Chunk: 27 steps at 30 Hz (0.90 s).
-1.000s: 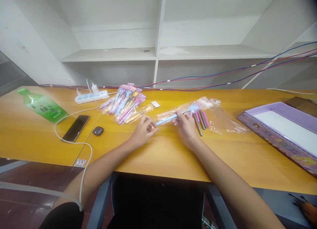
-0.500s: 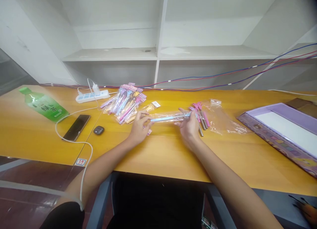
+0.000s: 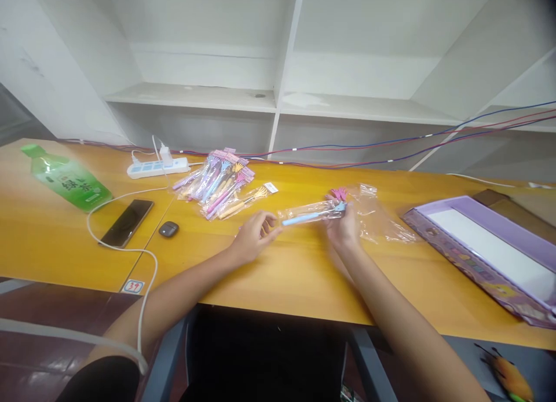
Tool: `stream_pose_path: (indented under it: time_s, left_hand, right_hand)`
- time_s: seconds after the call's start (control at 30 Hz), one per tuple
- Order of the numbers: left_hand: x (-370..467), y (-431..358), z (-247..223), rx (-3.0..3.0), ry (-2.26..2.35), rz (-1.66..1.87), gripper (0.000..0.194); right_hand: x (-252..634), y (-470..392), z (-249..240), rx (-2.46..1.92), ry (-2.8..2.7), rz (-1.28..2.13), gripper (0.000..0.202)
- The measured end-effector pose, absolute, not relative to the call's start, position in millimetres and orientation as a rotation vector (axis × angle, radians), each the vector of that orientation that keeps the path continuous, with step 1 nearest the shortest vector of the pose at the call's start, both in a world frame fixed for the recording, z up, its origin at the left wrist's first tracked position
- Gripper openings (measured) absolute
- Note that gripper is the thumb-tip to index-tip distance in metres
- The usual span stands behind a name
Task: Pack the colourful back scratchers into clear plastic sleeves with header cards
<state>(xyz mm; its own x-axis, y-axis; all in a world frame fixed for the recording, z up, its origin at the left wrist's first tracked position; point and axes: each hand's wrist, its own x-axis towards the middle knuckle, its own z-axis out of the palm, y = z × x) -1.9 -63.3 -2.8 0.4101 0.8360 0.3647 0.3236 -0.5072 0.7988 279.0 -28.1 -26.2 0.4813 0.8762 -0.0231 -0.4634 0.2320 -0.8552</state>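
A blue hand-shaped back scratcher [image 3: 302,218] in a clear plastic wrapper lies crosswise between my hands. My right hand [image 3: 343,225] grips it at the head end, fingers partly hidden behind it. By the free handle end, my left hand [image 3: 256,235] has its fingers curved and thumb a little apart; the fingertips are at or just off the wrapper. Pink back scratchers [image 3: 339,193] show behind my right hand, which covers most of them. Left of centre is a pile of wrapped back scratchers [image 3: 217,179] in several colours, with a yellow wrapped one [image 3: 243,202] at its right.
A clear plastic bag [image 3: 377,216] lies right of my right hand. Farther right is a purple box [image 3: 478,245]. On the left are a green bottle [image 3: 69,179], a phone [image 3: 128,222], a small black device [image 3: 168,229], a power strip [image 3: 158,167] and a white cable [image 3: 147,252].
The left fingertips have slipped from the handle to the wrapper's very end, and their hold has loosened. My right hand, with the blue back scratcher, now covers more of the pink ones. The view has shifted slightly.
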Motion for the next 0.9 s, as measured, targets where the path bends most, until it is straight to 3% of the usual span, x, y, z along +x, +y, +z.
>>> stream_pose_path:
  time_s: [0.23,0.4,0.5,0.77,0.9]
  left_hand:
    - [-7,-63,-8,2.042,0.973,0.986,0.048]
    - [-12,-55,-3,2.322,0.966,1.104,0.021]
    - [-13,-48,-4,2.385,1.071,1.206,0.025]
    - [-9,-54,-12,2.528,0.83,0.853,0.028]
    - [-7,-59,-9,2.59,0.835,0.779,0.02]
  right_hand:
    - [251,-51,-14,-0.899,-0.6,0.944,0.036]
    - [255,-59,-6,-0.923,-0.602,1.002,0.037]
    - [265,-62,-4,-0.931,-0.602,1.035,0.04]
    - [280,-69,-4,-0.974,-0.586,1.098,0.03]
    - [282,-71,-8,-0.96,-0.577,1.142,0.026]
